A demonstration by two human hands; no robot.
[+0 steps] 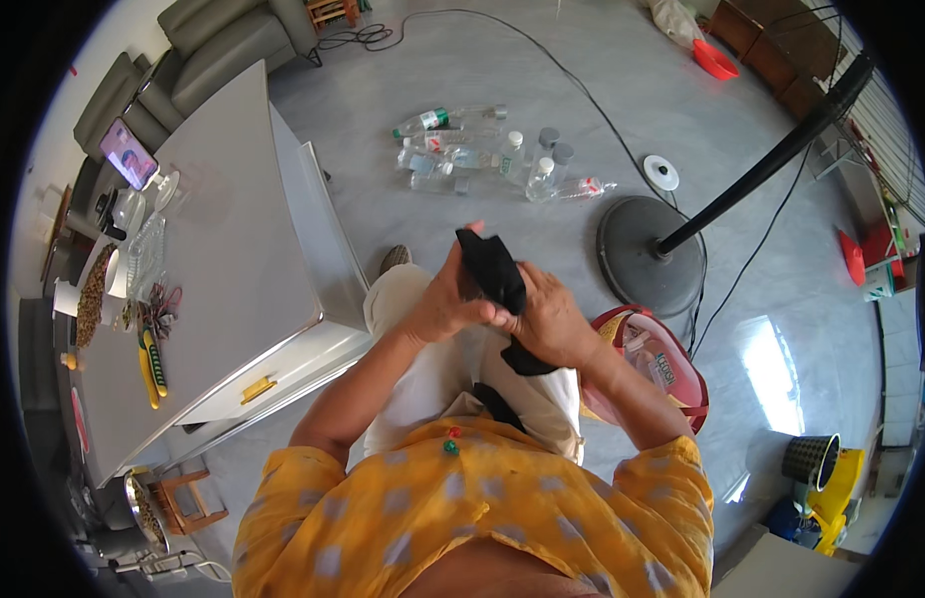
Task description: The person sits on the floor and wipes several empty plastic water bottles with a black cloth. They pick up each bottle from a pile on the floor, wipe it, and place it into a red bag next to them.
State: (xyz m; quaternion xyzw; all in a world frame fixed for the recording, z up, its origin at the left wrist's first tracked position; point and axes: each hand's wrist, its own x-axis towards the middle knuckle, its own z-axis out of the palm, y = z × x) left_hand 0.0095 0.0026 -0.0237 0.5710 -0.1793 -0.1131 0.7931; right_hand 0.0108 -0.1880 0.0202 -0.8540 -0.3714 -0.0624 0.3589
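Both hands meet in front of my knees around a black cloth item. My left hand grips its left side, thumb across the lower edge. Against its right side my right hand is closed, and more black fabric hangs below that hand. Whether this is one piece or two, I cannot tell. Past the hands, several clear plastic bottles lie or stand on the grey floor. Beside my right forearm sits a bag with a red rim, with plastic bottles inside.
A grey table at left bears a phone, yellow-handled pliers and a glass tray. A round black stand base with a slanting pole is at right. Black cable runs over the floor, near a white disc.
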